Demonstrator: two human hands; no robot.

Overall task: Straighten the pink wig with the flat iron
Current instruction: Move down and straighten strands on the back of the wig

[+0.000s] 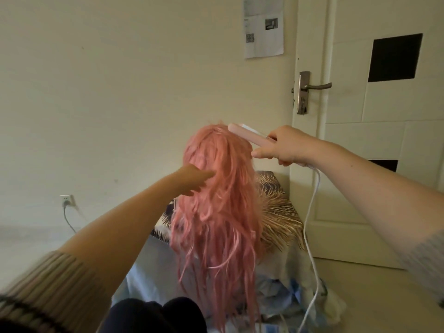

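Observation:
A long pink wig (219,207) hangs upright in the middle of the view, its strands falling down toward my knees. My left hand (194,180) reaches into the wig's left side, fingers extended against the hair. My right hand (283,146) grips the handle of a pale pink flat iron (247,134), whose tip lies at the top right of the wig's crown. The iron's white cord (310,227) drops from my right hand down to the floor. Whether hair sits between the plates is hidden.
A patterned cushion or cover (278,212) lies behind the wig on a low surface. A white door (374,131) with a metal handle (314,87) stands at the right. A wall socket (67,201) with a plug sits low on the left wall. Crumpled bluish fabric (281,296) lies below.

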